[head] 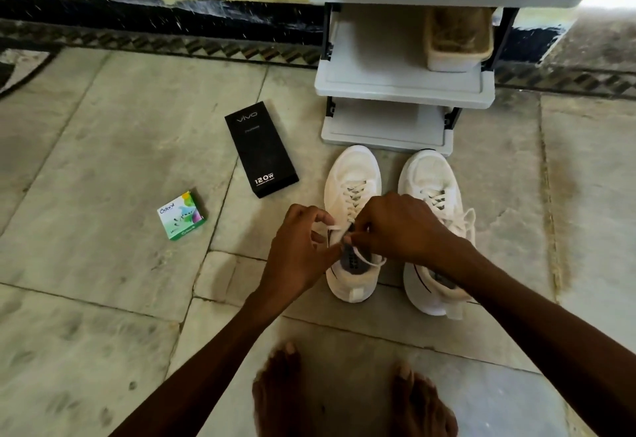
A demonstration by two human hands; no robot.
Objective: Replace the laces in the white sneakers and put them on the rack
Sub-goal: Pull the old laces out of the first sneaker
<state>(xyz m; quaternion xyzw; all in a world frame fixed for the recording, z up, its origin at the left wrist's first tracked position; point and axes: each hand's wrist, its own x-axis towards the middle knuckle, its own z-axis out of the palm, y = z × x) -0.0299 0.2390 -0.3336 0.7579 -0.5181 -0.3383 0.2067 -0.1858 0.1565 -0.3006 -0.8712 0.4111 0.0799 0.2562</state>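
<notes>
Closest to me, the person's bare feet (278,392) stood on the grey stone floor (103,316). Both arms reached forward toward twelve o'clock, wrists bent down over the shoes.

The left hand (303,247) had its fingers curled, thumb and forefinger pinching one end of the off-white flat lace (364,255). The right hand (402,226), knuckles up and turned inward, pinched the other strand just beside it. So both hands grasped lace and nearly touched above the tongue.

They worked at the top eyelets of the left-side white mesh sneaker (354,175), which was laced all the way up. I judged the step in hand to be the knot at the collar, though I could not tell whether it was being undone or tied. The next move would call for an even pull on both ends, and the shoe, held by nothing, might slide.

At three o'clock of it stood the second white mesh sneaker (430,175), loops of lace bunched at its outer side. Both shoes were on the floor, neither on the rack.

A tall black cardboard box (261,151) lay at ten o'clock, and a small green carton (181,214) at nine. Beyond, at twelve, stood the grey plastic shoe rack (402,85), the sneakers' toes just before its lowest shelf.
</notes>
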